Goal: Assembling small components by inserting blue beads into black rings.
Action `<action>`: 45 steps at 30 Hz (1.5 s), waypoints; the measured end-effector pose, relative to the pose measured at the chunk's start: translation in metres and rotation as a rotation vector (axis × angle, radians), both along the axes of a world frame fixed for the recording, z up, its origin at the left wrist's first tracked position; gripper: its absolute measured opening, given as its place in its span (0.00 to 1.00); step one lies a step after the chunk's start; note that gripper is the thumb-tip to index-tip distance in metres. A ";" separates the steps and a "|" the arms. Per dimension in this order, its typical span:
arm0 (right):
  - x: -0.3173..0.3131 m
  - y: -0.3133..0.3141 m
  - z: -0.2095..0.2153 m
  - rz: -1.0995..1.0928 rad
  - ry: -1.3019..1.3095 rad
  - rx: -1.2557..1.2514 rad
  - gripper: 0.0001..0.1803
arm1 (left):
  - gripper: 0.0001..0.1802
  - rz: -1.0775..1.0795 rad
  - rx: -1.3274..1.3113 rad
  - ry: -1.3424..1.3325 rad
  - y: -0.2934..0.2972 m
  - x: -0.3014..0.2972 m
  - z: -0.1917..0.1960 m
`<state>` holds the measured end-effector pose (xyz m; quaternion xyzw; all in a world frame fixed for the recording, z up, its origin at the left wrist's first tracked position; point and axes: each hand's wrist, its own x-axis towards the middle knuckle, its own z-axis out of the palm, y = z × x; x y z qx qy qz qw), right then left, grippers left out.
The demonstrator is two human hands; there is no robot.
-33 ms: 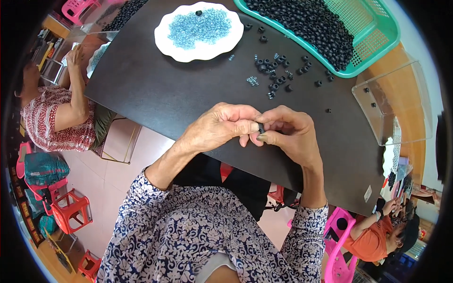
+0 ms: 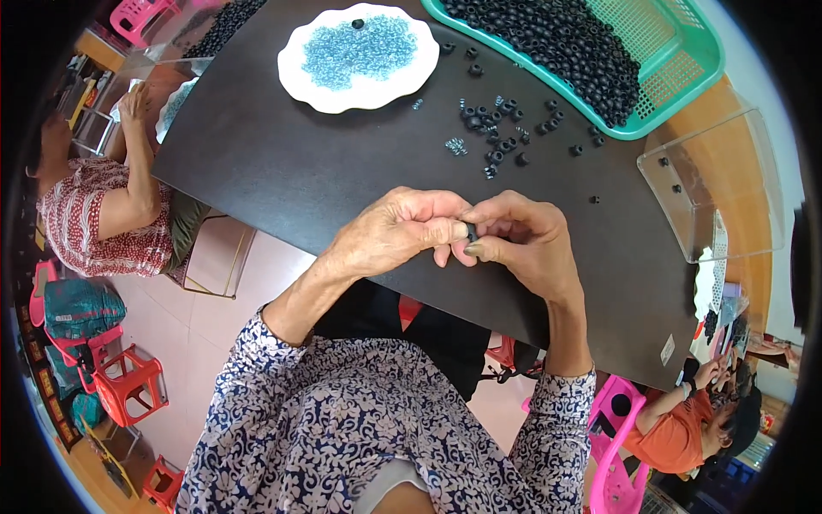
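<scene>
My left hand (image 2: pixel 398 230) and my right hand (image 2: pixel 524 238) meet fingertip to fingertip over the near edge of the dark table (image 2: pixel 282 180). Both pinch one small black ring (image 2: pixel 471 231) between them. Farther out on the table lie several loose black rings (image 2: pixel 497 120) and a few small metal springs (image 2: pixel 456 146). A white plate (image 2: pixel 295 86) heaped with pale blue beads stands at the far left. At the far right a green basket (image 2: pixel 685 86) holds a large pile of black rings.
A clear plastic box (image 2: pixel 719 193) sits at the table's right edge. One person in a red patterned top (image 2: pixel 94 218) works at the left, another in orange (image 2: pixel 681 433) at the lower right. Red stools (image 2: pixel 128 385) and a pink chair (image 2: pixel 616 463) stand on the floor.
</scene>
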<state>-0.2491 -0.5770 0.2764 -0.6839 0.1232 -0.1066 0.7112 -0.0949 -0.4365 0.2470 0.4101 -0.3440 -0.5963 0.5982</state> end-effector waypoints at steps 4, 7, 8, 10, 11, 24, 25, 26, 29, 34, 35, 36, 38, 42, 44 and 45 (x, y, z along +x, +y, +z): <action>-0.002 0.000 -0.006 0.024 -0.022 0.041 0.11 | 0.15 -0.015 -0.061 -0.098 0.002 -0.003 -0.001; -0.004 -0.005 -0.013 0.045 -0.020 0.012 0.13 | 0.15 0.009 -0.033 -0.153 0.002 -0.007 0.002; -0.003 -0.005 -0.013 0.042 -0.020 0.010 0.13 | 0.15 0.028 -0.036 -0.190 0.003 -0.008 -0.001; 0.000 -0.002 -0.012 0.051 -0.065 0.091 0.11 | 0.15 0.045 -0.039 -0.222 0.004 -0.010 -0.001; 0.000 -0.003 -0.013 0.048 -0.062 0.090 0.11 | 0.15 0.074 -0.065 -0.276 0.004 -0.011 0.000; 0.006 -0.010 -0.016 0.056 0.005 0.034 0.11 | 0.17 0.155 -0.056 -0.163 0.002 -0.018 -0.001; 0.006 -0.009 -0.018 0.044 0.005 0.057 0.12 | 0.17 0.153 -0.062 -0.170 0.002 -0.016 -0.001; 0.006 -0.008 -0.017 0.041 -0.002 0.051 0.12 | 0.17 0.135 -0.022 -0.095 0.001 -0.013 -0.001; 0.006 -0.003 -0.013 0.048 -0.066 0.058 0.14 | 0.19 0.098 0.020 -0.016 0.003 -0.009 -0.002; 0.002 0.010 -0.004 -0.084 -0.074 -0.237 0.16 | 0.17 0.062 0.046 -0.096 -0.001 -0.015 0.004; 0.007 0.013 -0.004 -0.099 -0.125 -0.342 0.16 | 0.17 0.106 0.004 -0.105 0.003 -0.015 0.001; 0.007 0.012 -0.004 -0.078 -0.108 -0.351 0.16 | 0.17 0.155 -0.035 -0.113 0.005 -0.015 0.001; 0.004 0.010 -0.003 -0.064 -0.096 -0.362 0.16 | 0.17 0.181 -0.041 -0.068 0.002 -0.019 0.002; -0.004 0.003 -0.010 0.004 -0.128 0.131 0.15 | 0.16 0.112 -0.031 -0.098 0.001 -0.015 0.002; -0.007 -0.003 -0.012 0.028 -0.072 0.061 0.15 | 0.16 0.122 -0.039 -0.136 0.003 -0.016 0.002; -0.007 -0.004 -0.013 0.034 -0.072 0.066 0.15 | 0.16 0.125 -0.047 -0.174 0.004 -0.016 0.002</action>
